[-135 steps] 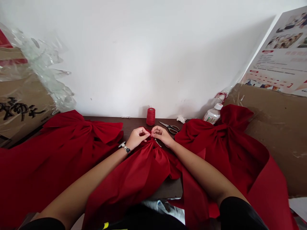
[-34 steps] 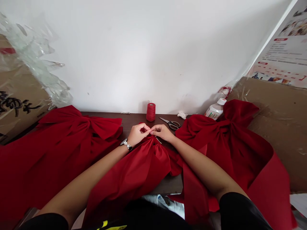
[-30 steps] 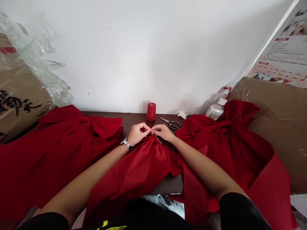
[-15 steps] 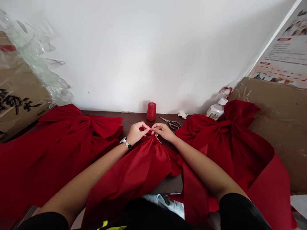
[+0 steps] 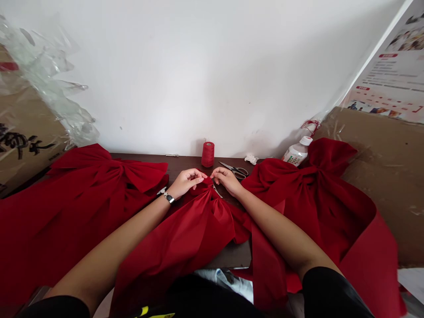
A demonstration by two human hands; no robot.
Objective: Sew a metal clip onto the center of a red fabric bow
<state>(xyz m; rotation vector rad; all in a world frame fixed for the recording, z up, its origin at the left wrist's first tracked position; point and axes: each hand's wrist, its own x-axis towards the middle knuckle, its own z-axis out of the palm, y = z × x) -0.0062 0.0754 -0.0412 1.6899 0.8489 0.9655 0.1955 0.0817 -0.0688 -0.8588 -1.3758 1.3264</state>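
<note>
Gathered red fabric (image 5: 185, 229) hangs from a pinched, bow-like top in front of me. At that top, my left hand (image 5: 184, 183) is closed, thumb and finger meeting at the left edge of the fabric's tip. My right hand (image 5: 228, 180) pinches close by on the right, fingertips a short gap from the left ones. Whatever lies in either pinch is too small to make out. A thin metal clip (image 5: 217, 191) sits against the gathers under my right hand. Behind the hands stands a spool of red thread (image 5: 208, 154).
Scissors (image 5: 234, 169) lie right of the spool. Red bows lie to the left (image 5: 109, 172) and right (image 5: 314, 176). A white-capped bottle (image 5: 296, 152), a white scrap (image 5: 251, 159) and another metal clip (image 5: 172, 155) are near the wall. Cardboard boxes flank both sides.
My hands have come slightly apart. The left has shifted a little left and down, showing more of the red fabric's top between them.
</note>
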